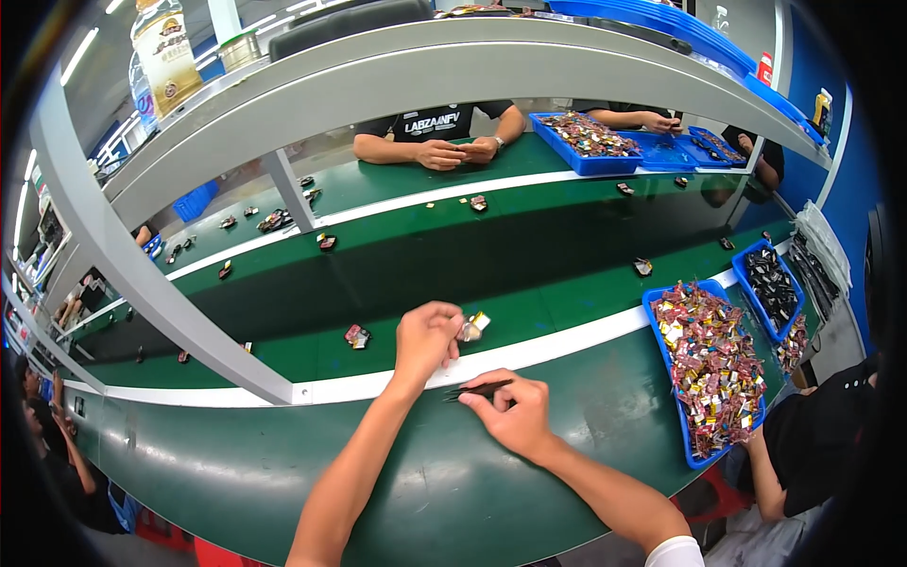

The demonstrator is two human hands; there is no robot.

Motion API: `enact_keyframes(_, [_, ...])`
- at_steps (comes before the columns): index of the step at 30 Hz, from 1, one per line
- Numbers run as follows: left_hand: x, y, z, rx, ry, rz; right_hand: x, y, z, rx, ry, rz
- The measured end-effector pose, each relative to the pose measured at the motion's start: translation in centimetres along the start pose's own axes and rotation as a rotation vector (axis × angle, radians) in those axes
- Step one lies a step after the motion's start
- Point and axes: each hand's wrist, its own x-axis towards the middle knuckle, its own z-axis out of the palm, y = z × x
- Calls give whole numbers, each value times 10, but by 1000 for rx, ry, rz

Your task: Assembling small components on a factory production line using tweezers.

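Observation:
My left hand reaches over the white strip at the belt's near side. Its fingers are curled, and at their tips is a small electronic part with a yellow-and-white tab, slightly blurred. My right hand grips black tweezers above the near green worktop. The tweezers' points face left, below my left hand. Another small part, reddish with a white tab, lies on the belt to the left of my left hand.
On the right stand a blue tray heaped with small parts and another blue tray of black pieces. A grey post rises on the left, joined to an overhead shelf. Across the belt, co-workers' hands work near blue trays.

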Motion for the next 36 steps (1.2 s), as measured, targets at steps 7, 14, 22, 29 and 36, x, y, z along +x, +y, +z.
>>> enact_keyframes(7, [-77, -17, -26, -117, 205, -92, 5, 1, 3, 419, 15, 414])
enact_keyframes(14, [-86, -19, -22, -97, 188, -17, 5, -7, 3, 383, 13, 402])
enact_keyframes(22, [-87, -19, -22, -93, 150, -5, 2, -8, 4, 270, 40, 334])
enact_keyframes(29, [-87, -17, -21, -82, 117, -8, 3, -6, 4, 253, 55, 344])
enact_keyframes(36, [-86, -18, -22, -58, 94, 9, 3, -8, 5, 246, 52, 351])
